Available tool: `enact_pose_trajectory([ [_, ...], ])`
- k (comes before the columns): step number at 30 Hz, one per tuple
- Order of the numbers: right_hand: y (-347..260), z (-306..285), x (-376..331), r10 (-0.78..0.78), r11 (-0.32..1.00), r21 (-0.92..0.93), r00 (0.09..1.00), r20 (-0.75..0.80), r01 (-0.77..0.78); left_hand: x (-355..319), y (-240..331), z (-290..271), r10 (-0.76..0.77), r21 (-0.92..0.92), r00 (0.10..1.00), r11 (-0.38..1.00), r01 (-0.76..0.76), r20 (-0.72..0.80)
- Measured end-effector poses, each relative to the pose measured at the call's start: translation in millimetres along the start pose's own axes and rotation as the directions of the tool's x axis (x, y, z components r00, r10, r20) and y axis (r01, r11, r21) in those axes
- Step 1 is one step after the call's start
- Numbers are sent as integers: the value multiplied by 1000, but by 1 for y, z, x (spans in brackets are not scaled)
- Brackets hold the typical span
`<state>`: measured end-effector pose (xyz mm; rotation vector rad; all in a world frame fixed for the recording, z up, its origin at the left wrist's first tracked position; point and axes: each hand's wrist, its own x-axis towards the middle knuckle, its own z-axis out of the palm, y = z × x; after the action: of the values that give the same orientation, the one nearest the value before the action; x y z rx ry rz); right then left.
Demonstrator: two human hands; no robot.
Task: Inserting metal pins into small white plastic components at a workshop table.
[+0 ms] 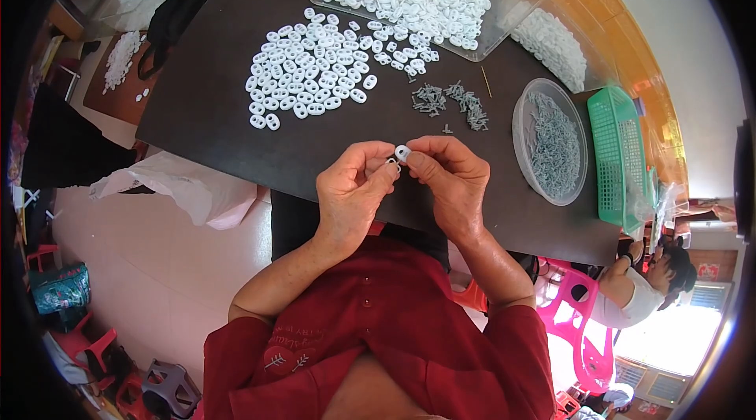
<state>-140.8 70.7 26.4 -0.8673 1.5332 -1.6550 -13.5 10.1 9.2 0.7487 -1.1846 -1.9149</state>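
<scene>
Tabletop [236, 97]: one dark slab; I see bare room along its near edge.
Clear bin [504, 18]: one, heaped with white pieces.
Round dish [521, 117]: one, full of grey screws.
Hands: left hand [350, 191] and right hand [449, 183] together pinch one white piece [402, 153] above the near edge.

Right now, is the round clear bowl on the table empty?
No, the round clear bowl on the dark table holds a heap of small grey metal pieces.
</scene>
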Motion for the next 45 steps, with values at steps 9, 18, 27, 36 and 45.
enact_pose_trajectory([
  [9, -3, 5, -4, -72, 992, -102, 997, 27, 75, 0, -13, -2, 191, 83, 982, 978, -191, 2],
  [18, 3, 2, -6, -125, 978, -156, 988, 91, 138, 1, -13, 0, 122, -26, 992, 992, -123, -21],
  [27, -2, 2, -5, -257, 872, -371, 944, 206, 318, 5, -6, 1, 21, -214, 1000, 977, -25, -19],
  [36, 2, 1, -3, -489, 701, -460, 837, 246, 545, 2, -2, -1, 41, -181, 999, 982, -44, -22],
  [45, -2, 6, -2, -538, 627, -491, 793, 288, 604, 0, 1, -1, 75, -240, 997, 968, -74, -6],
])
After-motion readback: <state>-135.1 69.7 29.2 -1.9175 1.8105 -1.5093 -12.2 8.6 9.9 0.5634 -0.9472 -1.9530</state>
